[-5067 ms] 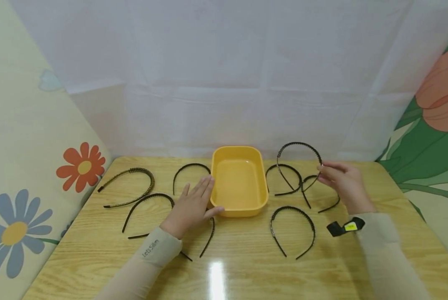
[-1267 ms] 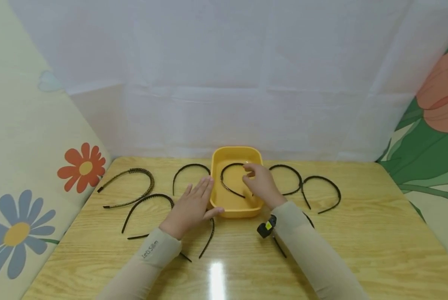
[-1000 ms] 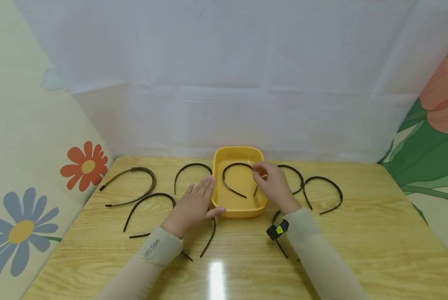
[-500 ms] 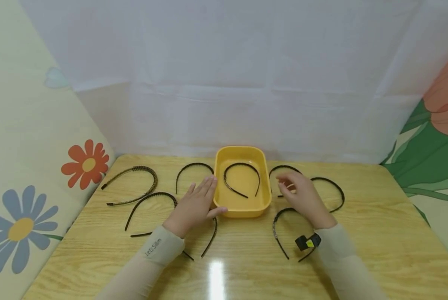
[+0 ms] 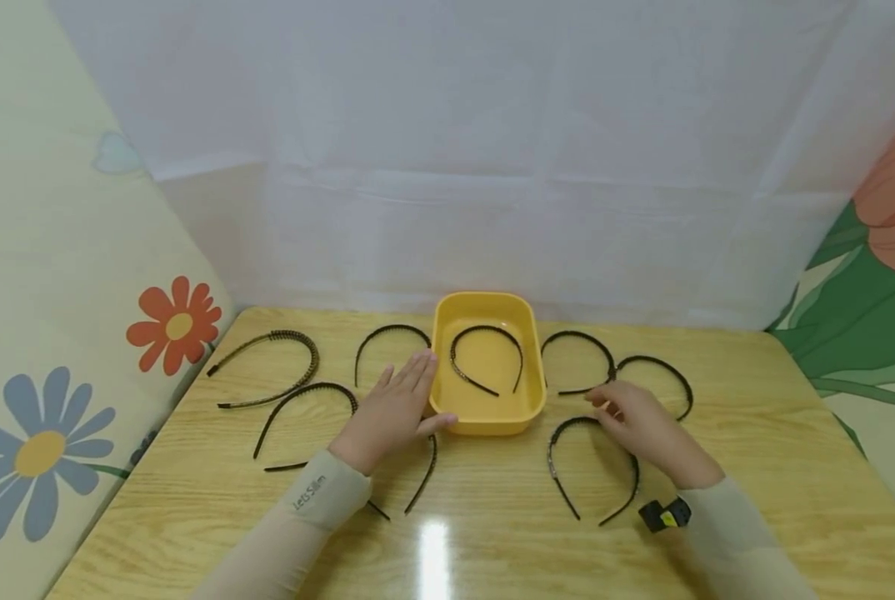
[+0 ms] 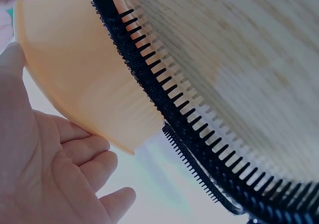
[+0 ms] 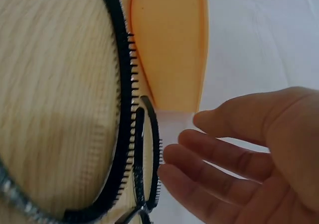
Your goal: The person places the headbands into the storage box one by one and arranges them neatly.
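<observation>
A yellow plastic basin (image 5: 488,427) stands at the table's back middle, with a thin black headband (image 5: 456,343) lying inside. My left hand (image 5: 391,412) rests its straight fingers along the basin's left rim. In the left wrist view those fingers touch the rim of the basin (image 6: 75,59), while a toothed black headband (image 6: 149,89) crosses close by. My right hand (image 5: 646,425) hovers with loosely bent fingers over the top of the front right headband (image 5: 551,454). Nothing lies between the fingers of the right hand (image 7: 239,154) in the right wrist view.
Left of the basin lie a gold-and-black headband (image 5: 316,358), a black headband (image 5: 290,400), one at the back (image 5: 391,327) and one partly under my left arm (image 5: 432,462). Two more, a back right headband (image 5: 578,335) and a far right headband (image 5: 676,371), touch each other.
The right hand carried a headband from the right side into the basin, let go of it, and moved back right and toward the front headband. The left hand stayed on the rim.
</observation>
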`<state>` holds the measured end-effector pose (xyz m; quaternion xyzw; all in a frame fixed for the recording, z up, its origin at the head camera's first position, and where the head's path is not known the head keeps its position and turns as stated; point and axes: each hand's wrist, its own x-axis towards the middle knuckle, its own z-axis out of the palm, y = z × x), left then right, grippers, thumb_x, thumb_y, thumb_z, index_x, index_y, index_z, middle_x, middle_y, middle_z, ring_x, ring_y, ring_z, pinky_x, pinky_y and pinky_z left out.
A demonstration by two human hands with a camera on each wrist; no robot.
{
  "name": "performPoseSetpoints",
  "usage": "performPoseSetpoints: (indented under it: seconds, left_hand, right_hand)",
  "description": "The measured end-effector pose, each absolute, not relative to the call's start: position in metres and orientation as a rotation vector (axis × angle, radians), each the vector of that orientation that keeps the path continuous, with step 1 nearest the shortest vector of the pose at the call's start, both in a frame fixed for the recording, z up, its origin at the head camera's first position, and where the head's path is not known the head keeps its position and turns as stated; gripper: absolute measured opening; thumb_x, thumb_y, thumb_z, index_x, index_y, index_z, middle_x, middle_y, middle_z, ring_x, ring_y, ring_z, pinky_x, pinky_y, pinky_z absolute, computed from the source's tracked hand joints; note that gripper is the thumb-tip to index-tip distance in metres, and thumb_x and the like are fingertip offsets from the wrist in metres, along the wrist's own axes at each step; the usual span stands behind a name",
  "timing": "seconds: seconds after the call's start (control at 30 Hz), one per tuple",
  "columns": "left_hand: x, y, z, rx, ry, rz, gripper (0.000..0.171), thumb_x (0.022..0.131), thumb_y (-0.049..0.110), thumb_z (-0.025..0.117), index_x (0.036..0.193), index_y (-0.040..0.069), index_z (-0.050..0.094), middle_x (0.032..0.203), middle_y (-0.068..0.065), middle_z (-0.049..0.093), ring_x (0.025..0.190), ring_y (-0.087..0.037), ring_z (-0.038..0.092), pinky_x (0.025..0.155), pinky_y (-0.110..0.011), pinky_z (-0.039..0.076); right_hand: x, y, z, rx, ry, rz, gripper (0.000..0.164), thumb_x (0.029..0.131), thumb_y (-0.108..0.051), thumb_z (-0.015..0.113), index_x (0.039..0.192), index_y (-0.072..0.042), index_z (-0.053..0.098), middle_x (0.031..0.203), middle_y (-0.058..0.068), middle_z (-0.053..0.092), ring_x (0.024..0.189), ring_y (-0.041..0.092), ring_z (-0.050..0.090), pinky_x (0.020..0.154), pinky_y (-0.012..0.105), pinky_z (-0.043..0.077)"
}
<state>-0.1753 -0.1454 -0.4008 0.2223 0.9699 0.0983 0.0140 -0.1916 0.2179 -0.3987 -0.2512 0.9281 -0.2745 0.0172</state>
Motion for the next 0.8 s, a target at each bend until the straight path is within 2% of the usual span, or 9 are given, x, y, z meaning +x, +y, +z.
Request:
performPoseSetpoints:
  seconds: [0.17, 0.33, 0.6, 0.8]
  left_hand:
    - [-0.175, -0.145, -0.402, 0.690, 3.010, 0.327, 0.094, 0.101, 0.060, 0.049, 0.159, -0.005, 0.015, 0.166, -0.021, 0.015, 0.154, -0.036, 0.014, 0.123, -0.059, 0.014]
    - [-0.173, -0.145, -0.404, 0.697, 3.008, 0.347, 0.093, 0.101, 0.059, 0.049, 0.159, -0.006, 0.016, 0.167, -0.021, 0.014, 0.154, -0.037, 0.014, 0.123, -0.059, 0.014]
    - [-0.172, -0.147, -0.403, 0.702, 3.014, 0.364, 0.093, 0.101, 0.058, 0.051, 0.159, -0.006, 0.016, 0.166, -0.022, 0.015, 0.154, -0.037, 0.015, 0.123, -0.059, 0.014]
    - [-0.173, -0.147, -0.403, 0.714, 3.015, 0.349, 0.094, 0.101, 0.059, 0.050, 0.159, -0.006, 0.015, 0.166, -0.022, 0.015, 0.154, -0.037, 0.015, 0.123, -0.059, 0.015]
  right_hand:
    - [-0.185, 0.230, -0.403, -0.722, 2.849, -0.790, 0.023, 0.098, -0.002, 0.062, 0.119, 0.007, 0.067, 0.109, 0.017, 0.068, 0.088, 0.023, 0.065, 0.074, 0.041, 0.058]
    - [-0.180, 0.239, -0.407, -0.600, 2.842, -0.771, 0.024, 0.097, -0.006, 0.067, 0.117, 0.007, 0.068, 0.110, 0.018, 0.068, 0.089, 0.027, 0.066, 0.074, 0.043, 0.060]
    - [-0.178, 0.246, -0.410, -0.421, 2.817, -0.778, 0.021, 0.095, -0.012, 0.070, 0.107, 0.006, 0.069, 0.097, 0.011, 0.070, 0.086, 0.026, 0.067, 0.072, 0.044, 0.059]
    - [-0.175, 0.247, -0.414, -0.360, 2.825, -0.816, 0.016, 0.092, -0.010, 0.073, 0.098, 0.004, 0.071, 0.088, 0.008, 0.069, 0.078, 0.021, 0.065, 0.063, 0.037, 0.057]
